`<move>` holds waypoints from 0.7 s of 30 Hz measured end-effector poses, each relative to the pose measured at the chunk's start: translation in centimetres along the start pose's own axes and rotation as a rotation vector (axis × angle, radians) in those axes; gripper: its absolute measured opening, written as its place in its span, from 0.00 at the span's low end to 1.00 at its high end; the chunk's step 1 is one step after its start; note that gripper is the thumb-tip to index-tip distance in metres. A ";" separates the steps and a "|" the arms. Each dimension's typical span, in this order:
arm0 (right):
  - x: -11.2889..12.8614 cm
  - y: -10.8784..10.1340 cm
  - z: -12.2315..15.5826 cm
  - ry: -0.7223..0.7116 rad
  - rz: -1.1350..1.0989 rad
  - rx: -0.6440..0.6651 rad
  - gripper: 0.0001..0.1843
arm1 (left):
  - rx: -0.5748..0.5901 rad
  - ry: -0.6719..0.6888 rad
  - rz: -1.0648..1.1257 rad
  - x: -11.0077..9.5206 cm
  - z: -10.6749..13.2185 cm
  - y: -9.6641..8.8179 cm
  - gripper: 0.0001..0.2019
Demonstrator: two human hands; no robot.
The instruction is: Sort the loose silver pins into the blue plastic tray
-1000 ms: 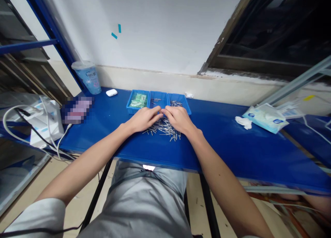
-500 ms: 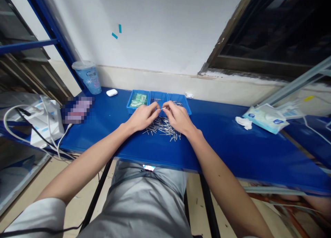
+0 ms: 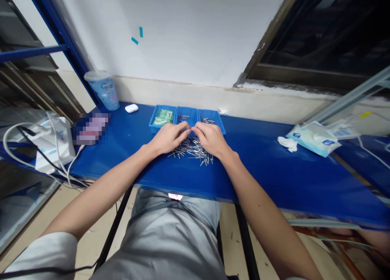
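Observation:
My left hand (image 3: 171, 137) and my right hand (image 3: 209, 138) meet fingertip to fingertip above a loose pile of thin silver metal pins (image 3: 195, 150) on the blue table. Each hand is closed in a pinch. Between the fingertips is a thin metal pin, now almost wholly hidden by them. Just beyond the hands stand three joined blue bins. The left bin (image 3: 150, 123) holds small green-and-clear packets, the middle bin (image 3: 192, 113) has a few metal pins, and the right bin (image 3: 222, 123) holds several more.
At the back left are a patterned cup (image 3: 106, 91) and a white earbud case (image 3: 131, 108). A white power strip (image 3: 55, 150) with cables lies at the left end. To the right are a crumpled tissue (image 3: 287, 143) and a tissue pack (image 3: 315, 138). A wall rises behind the table.
My fingertips have drawn closer together, and the pin that showed between them is now mostly covered. The pile and the bins look the same.

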State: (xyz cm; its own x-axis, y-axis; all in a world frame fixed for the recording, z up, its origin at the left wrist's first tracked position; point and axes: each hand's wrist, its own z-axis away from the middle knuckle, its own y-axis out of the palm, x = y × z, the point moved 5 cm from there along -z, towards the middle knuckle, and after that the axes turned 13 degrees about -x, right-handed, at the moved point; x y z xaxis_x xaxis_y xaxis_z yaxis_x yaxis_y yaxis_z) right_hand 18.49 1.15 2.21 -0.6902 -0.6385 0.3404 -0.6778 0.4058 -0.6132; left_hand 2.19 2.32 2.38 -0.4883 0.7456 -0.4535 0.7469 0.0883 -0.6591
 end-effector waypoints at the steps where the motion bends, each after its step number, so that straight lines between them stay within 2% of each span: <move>1: 0.0 0.0 0.0 -0.006 -0.009 -0.003 0.17 | -0.004 -0.002 0.000 0.0 0.0 0.0 0.14; 14: 0.5 -0.5 -0.2 -0.058 -0.091 -0.130 0.08 | -0.068 -0.005 0.061 0.5 0.0 -0.1 0.12; 21: 0.5 0.3 0.2 -0.038 -0.072 -0.073 0.11 | -0.033 0.058 0.067 0.4 -0.1 0.1 0.11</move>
State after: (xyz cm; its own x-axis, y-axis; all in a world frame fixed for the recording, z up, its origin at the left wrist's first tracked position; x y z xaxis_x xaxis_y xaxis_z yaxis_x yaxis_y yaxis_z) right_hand 17.98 0.87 2.07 -0.6296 -0.6919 0.3534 -0.7430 0.4032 -0.5343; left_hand 2.06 2.72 2.20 -0.4105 0.7872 -0.4603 0.7919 0.0575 -0.6079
